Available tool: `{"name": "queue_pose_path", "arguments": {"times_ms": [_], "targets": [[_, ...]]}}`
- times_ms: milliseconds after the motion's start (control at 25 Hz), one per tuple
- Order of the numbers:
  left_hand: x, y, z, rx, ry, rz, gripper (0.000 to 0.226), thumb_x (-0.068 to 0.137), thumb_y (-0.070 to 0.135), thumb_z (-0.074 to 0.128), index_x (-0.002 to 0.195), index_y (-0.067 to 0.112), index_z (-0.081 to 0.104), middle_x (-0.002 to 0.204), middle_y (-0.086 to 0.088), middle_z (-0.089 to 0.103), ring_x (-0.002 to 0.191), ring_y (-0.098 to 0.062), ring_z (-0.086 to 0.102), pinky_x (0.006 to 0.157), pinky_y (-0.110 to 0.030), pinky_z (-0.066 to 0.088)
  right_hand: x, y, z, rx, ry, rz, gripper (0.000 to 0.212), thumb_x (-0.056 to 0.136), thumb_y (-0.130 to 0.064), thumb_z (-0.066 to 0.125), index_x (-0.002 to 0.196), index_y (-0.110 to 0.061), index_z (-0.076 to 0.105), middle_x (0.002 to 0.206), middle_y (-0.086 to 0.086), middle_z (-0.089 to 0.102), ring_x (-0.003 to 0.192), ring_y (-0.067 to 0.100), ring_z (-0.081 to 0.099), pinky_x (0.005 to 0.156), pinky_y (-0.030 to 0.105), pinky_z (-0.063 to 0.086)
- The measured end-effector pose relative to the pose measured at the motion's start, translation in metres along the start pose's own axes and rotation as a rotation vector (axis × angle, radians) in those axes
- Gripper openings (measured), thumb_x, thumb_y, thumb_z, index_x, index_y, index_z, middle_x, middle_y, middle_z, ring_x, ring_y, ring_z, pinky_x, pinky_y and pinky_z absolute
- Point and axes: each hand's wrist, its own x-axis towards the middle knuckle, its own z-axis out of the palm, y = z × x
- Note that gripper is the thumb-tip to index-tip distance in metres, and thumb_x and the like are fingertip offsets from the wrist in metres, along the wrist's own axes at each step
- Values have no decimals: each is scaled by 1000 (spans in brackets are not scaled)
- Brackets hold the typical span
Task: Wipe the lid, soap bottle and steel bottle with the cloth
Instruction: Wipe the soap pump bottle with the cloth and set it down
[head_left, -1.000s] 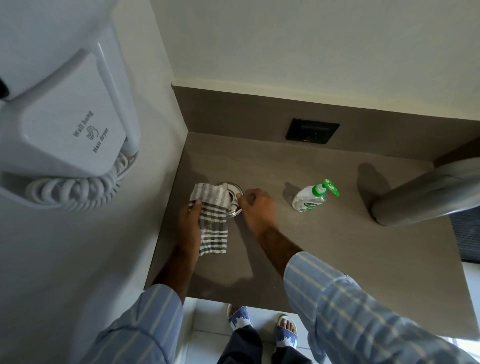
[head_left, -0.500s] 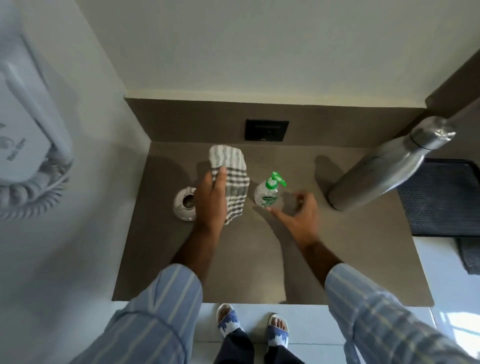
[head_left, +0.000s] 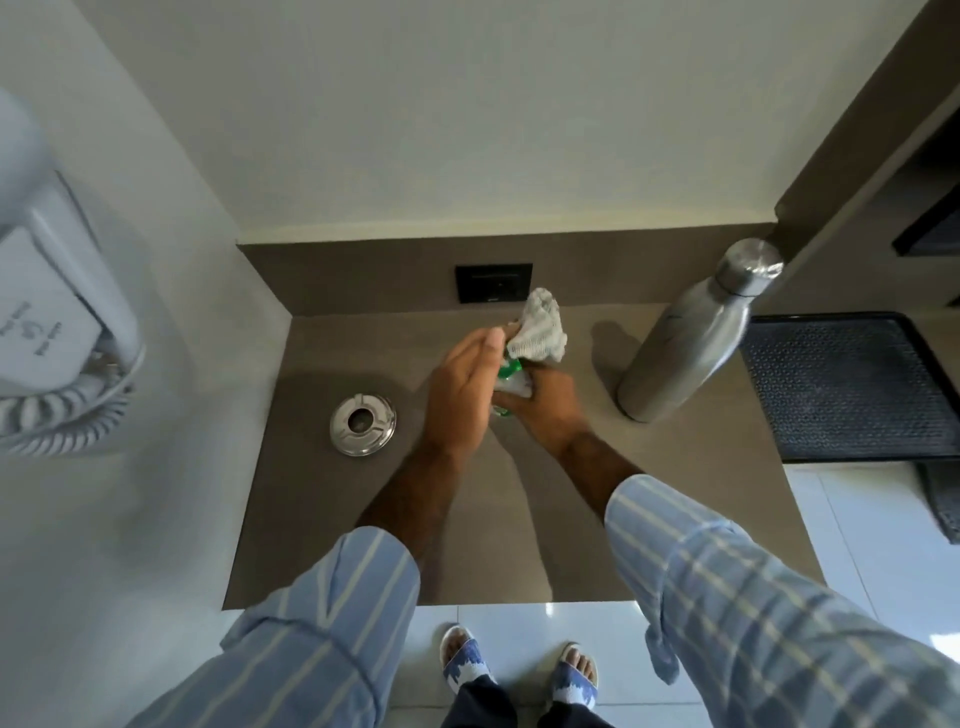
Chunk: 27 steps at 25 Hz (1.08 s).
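Soap bottle (head_left: 511, 382) now lifted: R hand (head_left: 545, 410) grips it, L hand (head_left: 462, 395) clutches cloth (head_left: 540, 327).

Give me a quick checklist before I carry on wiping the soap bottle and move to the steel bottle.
1. Right hand grips soap bottle: ok.
2. Left hand holds cloth at the bottle's pump: ok.
3. Soap bottle wiped all round: cannot tell, hands hide it.
4. Steel bottle upright on the counter, capped, at the right: ok.
5. Lid set aside at the left, clear of hands: ok.
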Motion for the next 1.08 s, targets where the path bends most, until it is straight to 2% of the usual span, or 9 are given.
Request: {"name": "queue_pose_path", "arguments": {"times_ms": [120,240,320,400,520,600,720,840,1080], "targets": [[0,32,-3,86,19,-6,33,93,31,70,123,18,73,118,3,74,107,-6,70,94,-31,58,-17,-22,-22,180,10,-7,46,79,-8,87,123,-9,71,119,9,76,109,21,73,96,44,60],[3,64,-7,84,-38,-167,58,77,46,82,130,29,67,119,9,75,103,-2,71,90,-28,60,-30,-44,-45,210,31,-67,46,76,-4,87,117,-22,73,114,-1,77,101,6,73,96,35,59],[4,83,-8,67,-46,-154,52,76,45,83,124,27,72,111,7,78,97,-7,75,85,-38,63,-35,-58,-60,223,18,-106,48,74,-6,90,112,-28,72,114,-3,77,103,8,73,97,34,59],[4,103,-9,69,1,-123,41,80,36,82,118,22,75,105,3,79,91,-12,76,83,-43,64,-37,-71,-72,171,-13,-154,53,73,-10,92,121,-19,71,119,0,76,108,10,71,98,30,57],[6,127,-10,218,99,-47,40,87,31,78,122,14,72,117,-1,75,103,-14,70,95,-30,55,-41,-86,-86,-23,-77,-218,58,75,-22,92,128,-13,69,122,2,75,108,12,69,97,26,53],[8,136,-7,270,175,-40,37,91,31,73,122,11,71,115,-1,75,105,-15,69,89,-20,52,-43,-93,-95,-147,-88,-276,56,77,-28,91,126,-10,71,120,7,76,108,19,71,96,28,53],[-3,140,-2,73,330,-114,24,95,29,68,113,13,72,97,3,75,88,-14,74,63,-9,53,-51,-104,-110,-150,-80,-340,50,79,-21,88,125,-8,70,116,10,76,102,20,69,92,31,53],[-23,136,3,-237,358,-95,21,97,26,66,115,15,70,101,0,78,85,-15,77,70,-29,63,-56,-114,-125,-88,-150,-377,51,84,-23,85,129,-12,66,116,3,75,105,19,70,94,29,53],[-47,132,13,-502,279,-10,21,95,10,67,112,21,62,108,-4,75,95,-22,75,75,-35,62,-61,-127,-134,-47,-268,-401,62,96,-21,73,151,-16,44,128,-9,64,103,-9,63,99,21,53]]}}
